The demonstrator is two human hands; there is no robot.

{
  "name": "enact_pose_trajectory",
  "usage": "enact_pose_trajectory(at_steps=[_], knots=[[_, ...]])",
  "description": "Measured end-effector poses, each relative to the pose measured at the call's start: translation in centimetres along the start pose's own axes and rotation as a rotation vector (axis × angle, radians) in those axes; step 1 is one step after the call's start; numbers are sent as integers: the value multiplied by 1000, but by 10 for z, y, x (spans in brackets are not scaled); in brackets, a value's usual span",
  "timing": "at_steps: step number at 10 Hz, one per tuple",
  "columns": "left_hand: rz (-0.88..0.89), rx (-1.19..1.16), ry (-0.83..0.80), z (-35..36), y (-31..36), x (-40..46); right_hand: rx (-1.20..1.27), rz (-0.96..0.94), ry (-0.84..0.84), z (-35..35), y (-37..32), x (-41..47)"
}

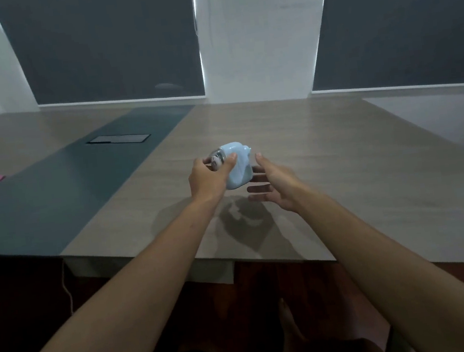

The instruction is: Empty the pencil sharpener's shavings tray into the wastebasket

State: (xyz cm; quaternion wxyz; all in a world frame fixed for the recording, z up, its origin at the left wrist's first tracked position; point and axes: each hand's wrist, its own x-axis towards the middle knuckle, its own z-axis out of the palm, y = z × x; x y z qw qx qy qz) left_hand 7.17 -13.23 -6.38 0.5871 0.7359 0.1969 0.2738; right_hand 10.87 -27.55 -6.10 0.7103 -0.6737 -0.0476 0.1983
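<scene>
Desk (323,148) fills the middle of the view, wood-toned with a dark strip running off toward 11 o'clock and something pink at its 9 o'clock edge. No wastebasket shows anywhere.

Left hand (206,178) holds the sharpener (238,163) lifted above the desk, just above the view's centre, its shadow lying below at 6 o'clock. Thumb and fingers pinch its near, silvery end. Right hand (276,183) sits just beside the body at 3 o'clock, fingers spread and slightly curled, not yet closed on anything; whether a fingertip touches the far side is unclear.

Sharpener's long axis seems to run from about 10 o'clock down to 4 o'clock, tilted, the silvery face turned toward 9 o'clock and a small nub sticking out at 1 o'clock. The tray itself is too blurred to pick out.

The step looks like steadying the body to draw the tray. Best to keep the left grip firm, level the body first, and pull the tray straight out so shavings stay inside until over the basket.
</scene>
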Motion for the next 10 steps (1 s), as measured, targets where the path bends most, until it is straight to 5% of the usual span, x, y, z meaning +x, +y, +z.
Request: enact_pose_trajectory(at_steps=[4,8,9,10], knots=[[41,354,353,-138,-43,-4,-118,-47,-54,81,19,-5],[-16,413,379,-163,-57,-11,-165,-132,82,56,19,-2],[158,562,451,-152,-44,-13,-428,-253,200,32,13,-7],[434,715,345,-120,-24,-13,-831,-372,334,4,12,-15]])
